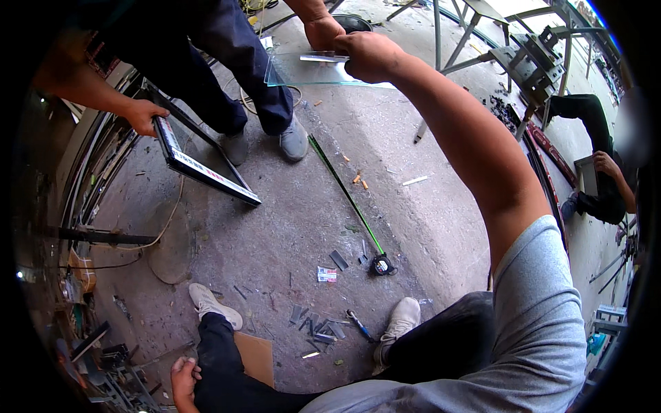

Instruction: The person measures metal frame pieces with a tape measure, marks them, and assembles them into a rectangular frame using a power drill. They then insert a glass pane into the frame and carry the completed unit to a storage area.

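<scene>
Stretched far forward, my right hand (pixel 372 56) is closed at the edge of a clear glass pane (pixel 313 74). A short pale strip (pixel 323 59) shows beside its fingers; whether it is a separate piece or part of the pane, I cannot tell. Another person's hand (pixel 323 33) is close to the pane's far side. That person's other hand (pixel 146 117) grips a black rectangular frame (pixel 206 175) with a printed strip along it, held tilted above the floor. Beside my left knee, my left hand (pixel 184 378) is curled closed, with nothing visible in it.
On the floor a tape measure (pixel 383 265) lies with its green blade (pixel 344 189) drawn out. Dark offcuts (pixel 320 327), a screwdriver-like tool (pixel 359 325) and cardboard (pixel 255 358) lie near my feet. Metal stands (pixel 475 27) and a seated person (pixel 595 172) are at right.
</scene>
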`<action>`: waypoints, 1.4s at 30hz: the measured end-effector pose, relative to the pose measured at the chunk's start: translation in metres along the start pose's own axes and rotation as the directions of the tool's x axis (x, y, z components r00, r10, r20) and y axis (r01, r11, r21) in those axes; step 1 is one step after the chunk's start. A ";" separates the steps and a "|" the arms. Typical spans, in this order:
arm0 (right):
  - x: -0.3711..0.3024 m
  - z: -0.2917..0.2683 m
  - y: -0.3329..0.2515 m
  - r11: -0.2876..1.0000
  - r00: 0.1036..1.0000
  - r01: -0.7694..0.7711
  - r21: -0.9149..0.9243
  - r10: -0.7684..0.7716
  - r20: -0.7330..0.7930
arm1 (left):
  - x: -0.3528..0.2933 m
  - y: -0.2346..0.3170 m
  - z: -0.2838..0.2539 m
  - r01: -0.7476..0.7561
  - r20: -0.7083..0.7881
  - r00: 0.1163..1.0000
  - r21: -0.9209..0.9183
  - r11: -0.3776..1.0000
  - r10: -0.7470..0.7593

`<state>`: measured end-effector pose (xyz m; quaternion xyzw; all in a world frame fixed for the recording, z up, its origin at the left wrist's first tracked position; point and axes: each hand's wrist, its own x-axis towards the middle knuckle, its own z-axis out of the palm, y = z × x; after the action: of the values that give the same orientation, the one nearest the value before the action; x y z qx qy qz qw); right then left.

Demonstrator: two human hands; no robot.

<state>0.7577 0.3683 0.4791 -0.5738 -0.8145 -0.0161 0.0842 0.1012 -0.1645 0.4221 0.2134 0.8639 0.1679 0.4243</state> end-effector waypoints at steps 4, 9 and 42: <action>0.019 0.012 0.005 1.000 0.994 0.010 -0.020 -0.008 0.107 | 0.009 -0.011 -0.007 -0.025 0.007 1.000 -0.009 1.000 0.025; 0.004 0.019 0.019 0.976 0.960 0.065 0.207 -0.005 -0.281 | 0.005 0.008 0.000 -0.012 0.006 1.000 0.021 1.000 0.011; -0.229 0.296 0.108 0.997 0.963 -0.043 -0.071 0.060 0.261 | -0.016 0.015 0.005 0.073 -0.082 0.994 0.075 0.995 -0.067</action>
<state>0.8991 0.2280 0.1442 -0.5943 -0.8023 0.0362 -0.0428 0.1177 -0.1599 0.4369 0.1924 0.8929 0.1277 0.3866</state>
